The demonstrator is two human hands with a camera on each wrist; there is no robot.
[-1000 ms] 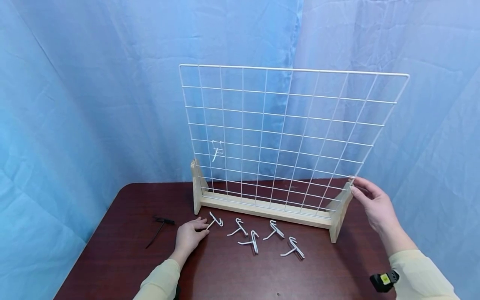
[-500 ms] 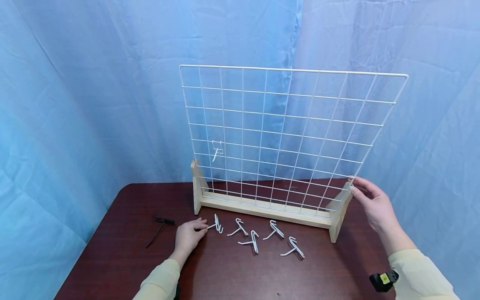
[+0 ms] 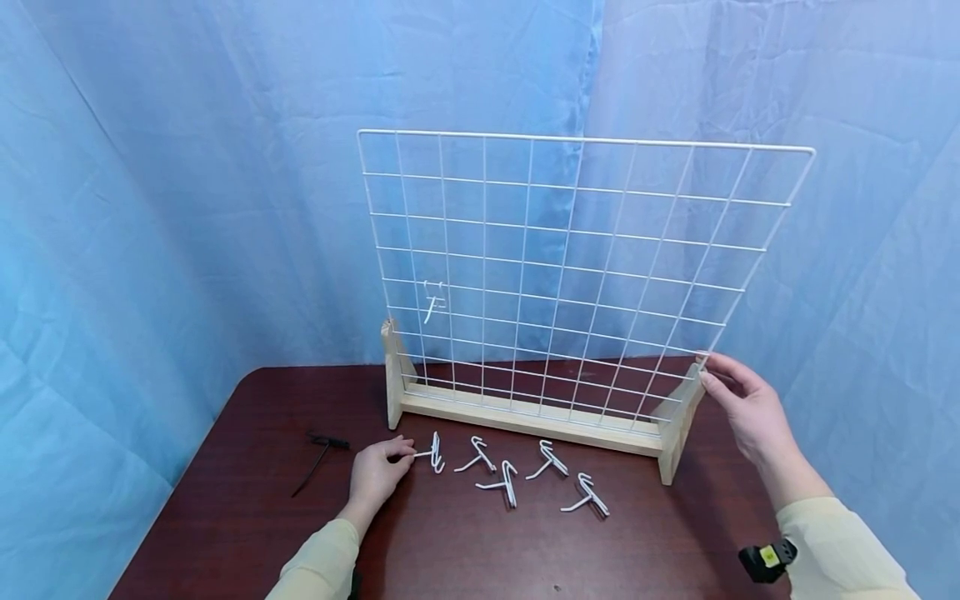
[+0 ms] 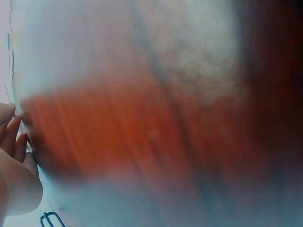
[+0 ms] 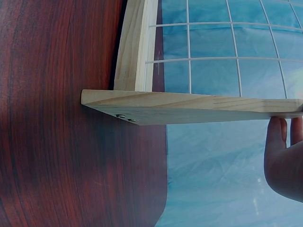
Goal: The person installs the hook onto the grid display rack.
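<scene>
My left hand rests low over the table and pinches the prong of a white wire hook between thumb and fingertips. In the left wrist view the same hand shows only at the left edge; most of that view is blurred. A white wire grid panel stands upright in a wooden base. At its right end, my right hand grips the top of the wooden side support, next to the panel's edge. One white hook hangs on the grid's lower left.
Several more white hooks, among them one hook near the middle, lie in front of the base. A thin black T-shaped tool lies left of my left hand. Blue curtains hang behind the dark red table.
The hook at my left fingertips has turned, its wire frame swinging from slanted to nearly straight up and down in the head view. My right hand keeps its place on the support.
</scene>
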